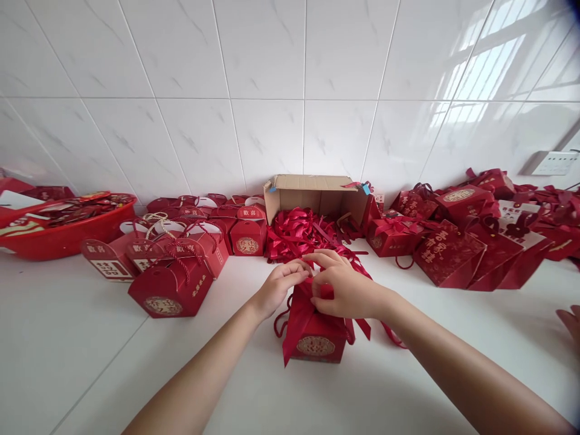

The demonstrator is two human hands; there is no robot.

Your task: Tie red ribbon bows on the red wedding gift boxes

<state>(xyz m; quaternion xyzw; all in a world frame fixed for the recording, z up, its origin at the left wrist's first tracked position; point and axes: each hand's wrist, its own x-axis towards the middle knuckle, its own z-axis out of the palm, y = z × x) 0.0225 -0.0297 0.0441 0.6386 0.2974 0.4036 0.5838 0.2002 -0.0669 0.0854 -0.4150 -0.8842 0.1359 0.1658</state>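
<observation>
A small red gift box [316, 346] with a round gold emblem stands upright on the white table in front of me. A wide red satin ribbon [295, 332] lies across its top, one tail hanging down the front left. My left hand [280, 289] is closed in a pinch at the ribbon above the box's back left. From the right, my right hand [347, 291] reaches over the top, thumb and fingers curled around the ribbon. Fingers hide the knot or loop between the hands. A red cord handle [280, 329] sticks out at the box's left side.
Behind my hands, an open cardboard carton [317, 182] spills red ribbons [294, 232]. Red boxes [165, 296] stand left, beside a red basin [58, 238] of packets. More beribboned boxes [448, 251] crowd the right. Another person's hand [571, 320] shows at the right edge.
</observation>
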